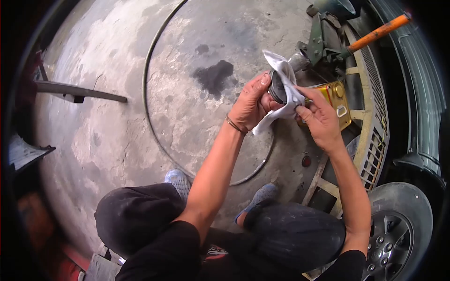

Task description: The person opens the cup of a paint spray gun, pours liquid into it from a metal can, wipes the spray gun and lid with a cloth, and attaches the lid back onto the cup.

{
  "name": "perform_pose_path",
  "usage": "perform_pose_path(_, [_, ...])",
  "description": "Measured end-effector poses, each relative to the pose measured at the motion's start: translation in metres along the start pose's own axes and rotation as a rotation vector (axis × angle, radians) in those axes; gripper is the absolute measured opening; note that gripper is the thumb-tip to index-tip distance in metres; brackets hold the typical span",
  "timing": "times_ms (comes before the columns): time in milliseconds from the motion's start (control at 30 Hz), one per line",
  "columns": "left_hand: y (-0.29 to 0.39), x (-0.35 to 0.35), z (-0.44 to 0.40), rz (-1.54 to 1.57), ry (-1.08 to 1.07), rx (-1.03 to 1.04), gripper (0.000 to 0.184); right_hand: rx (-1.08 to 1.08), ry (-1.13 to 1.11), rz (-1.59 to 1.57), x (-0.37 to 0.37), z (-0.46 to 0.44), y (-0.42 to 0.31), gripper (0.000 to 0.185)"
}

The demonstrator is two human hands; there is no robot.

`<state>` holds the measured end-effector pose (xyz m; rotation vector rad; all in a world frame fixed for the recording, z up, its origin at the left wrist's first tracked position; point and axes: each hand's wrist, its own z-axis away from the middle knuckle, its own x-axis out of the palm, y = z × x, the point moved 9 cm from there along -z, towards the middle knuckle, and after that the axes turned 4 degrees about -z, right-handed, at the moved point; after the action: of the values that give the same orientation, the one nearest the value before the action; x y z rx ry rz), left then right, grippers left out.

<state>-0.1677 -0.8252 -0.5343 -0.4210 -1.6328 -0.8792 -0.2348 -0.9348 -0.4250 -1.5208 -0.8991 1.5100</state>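
Note:
My left hand [253, 102] is closed around a dark round part [278, 88] with a ringed rim; its exact kind I cannot make out. A white cloth [287, 107] is draped against the face of this part and hangs down below it. With fingers and thumb pinched, my right hand [320, 121] grips the cloth on the part's right side. Both hands are raised over the concrete floor, close together in front of my knees. The cloth hides much of the round part.
Just beyond my right hand stands a yellow metal can [343, 99]. A green jack [323, 40] with an orange handle [380, 33] is behind it. A grille-like panel [370, 117] and a vehicle wheel [398, 229] line the right. A hose [148, 79] loops over the stained floor [117, 107].

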Motion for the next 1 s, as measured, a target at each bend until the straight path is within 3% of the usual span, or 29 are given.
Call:
perform_pose_path(67, [0.004, -0.007, 0.006, -0.026, 0.049, 0.017, 0.049, 0.260, 0.073, -0.290, 0.000, 0.017, 0.051, 0.037])
perform_pose_path(100, [0.003, -0.010, 0.006, -0.149, -0.008, 0.003, 0.069, 0.293, 0.040, -0.161, -0.008, 0.016, 0.053, 0.032])
perform_pose_path(200, [-0.013, -0.030, 0.000, -0.224, 0.040, -0.010, 0.069, 0.001, -0.191, 0.429, -0.018, -0.004, -0.035, 0.022])
perform_pose_path(233, [-0.029, -0.051, -0.003, -0.099, 0.082, -0.057, 0.055, -0.053, -0.275, 0.607, -0.016, -0.002, -0.055, 0.021])
perform_pose_path(267, [-0.026, -0.031, 0.002, -0.098, 0.024, -0.111, 0.056, -0.116, -0.354, 0.787, -0.012, 0.002, -0.066, 0.021])
perform_pose_path(367, [-0.044, -0.024, 0.001, -0.064, 0.001, -0.098, 0.054, -0.196, -0.290, 0.974, 0.001, -0.001, -0.060, 0.018])
perform_pose_path(400, [-0.047, -0.013, 0.001, -0.129, -0.007, -0.127, 0.051, -0.138, -0.179, 0.779, 0.002, -0.006, -0.056, 0.018])
perform_pose_path(467, [-0.048, -0.011, 0.006, -0.004, -0.064, -0.061, 0.065, -0.009, 0.023, 0.384, 0.011, -0.009, -0.035, 0.019])
perform_pose_path(500, [-0.044, -0.013, 0.010, 0.010, -0.021, -0.028, 0.064, 0.055, 0.029, 0.267, 0.008, -0.005, -0.011, 0.023])
perform_pose_path(600, [-0.047, -0.037, 0.017, -0.054, 0.043, -0.032, 0.063, -0.312, 0.044, 0.339, 0.028, 0.006, -0.018, 0.027])
perform_pose_path(767, [-0.048, -0.034, 0.020, -0.008, 0.015, -0.152, 0.049, -0.524, -0.151, 0.719, 0.030, 0.007, -0.013, 0.042])
perform_pose_path(900, [-0.066, -0.041, 0.026, -0.061, 0.097, -0.220, 0.050, -0.598, -0.088, 1.020, 0.028, 0.012, 0.000, 0.037])
perform_pose_path(1000, [-0.067, -0.048, 0.024, -0.178, 0.120, -0.214, 0.051, -0.451, -0.051, 1.076, 0.026, 0.006, 0.016, 0.027])
